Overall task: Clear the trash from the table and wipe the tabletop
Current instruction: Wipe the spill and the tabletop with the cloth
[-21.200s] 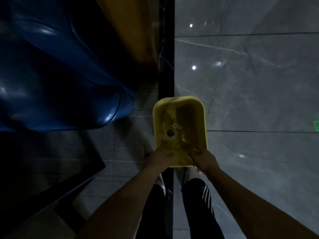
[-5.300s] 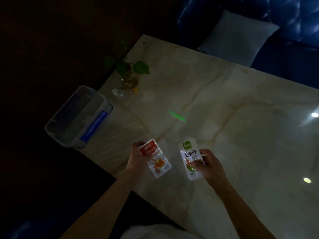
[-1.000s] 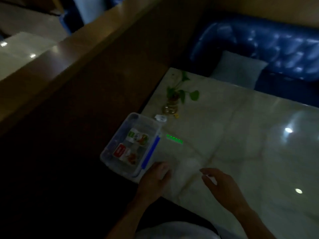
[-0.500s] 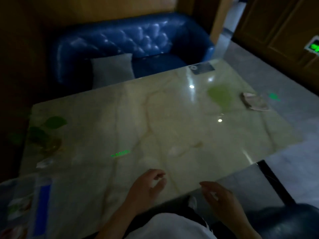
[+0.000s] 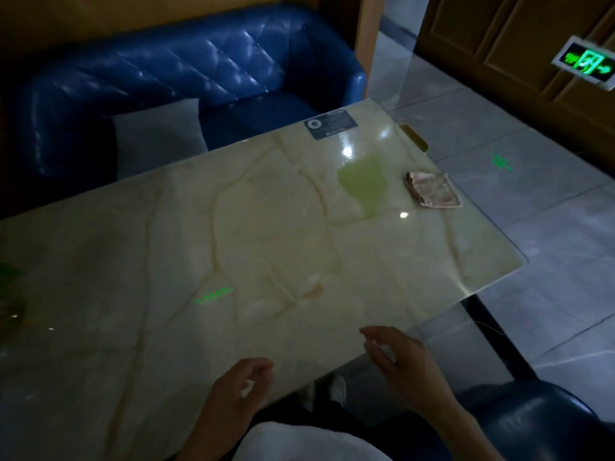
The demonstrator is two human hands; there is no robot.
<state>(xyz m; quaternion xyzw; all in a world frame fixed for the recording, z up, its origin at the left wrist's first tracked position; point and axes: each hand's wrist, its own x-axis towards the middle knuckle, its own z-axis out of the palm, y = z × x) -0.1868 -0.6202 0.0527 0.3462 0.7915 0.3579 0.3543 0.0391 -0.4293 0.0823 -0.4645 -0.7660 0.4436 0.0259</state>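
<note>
A pale marble tabletop (image 5: 233,227) fills the view in dim light. Near its far right corner lies a folded, stained cloth (image 5: 432,189). Just left of the cloth a green patch (image 5: 364,181) shows on the marble. My left hand (image 5: 238,394) hovers over the near edge, fingers loosely curled, holding nothing. My right hand (image 5: 404,364) hangs at the near edge to the right, fingers spread and empty. Both hands are far from the cloth.
A blue tufted sofa (image 5: 173,74) with a grey cushion (image 5: 156,134) stands behind the table. A dark label (image 5: 329,123) sits at the far edge. A plant's leaf (image 5: 8,274) shows at the left edge. Grey tiled floor (image 5: 532,227) lies to the right.
My view has swung right, away from the plastic box holding the snack packets, bringing the cloth and green patch closer. Both hands stay empty near the table's front edge.
</note>
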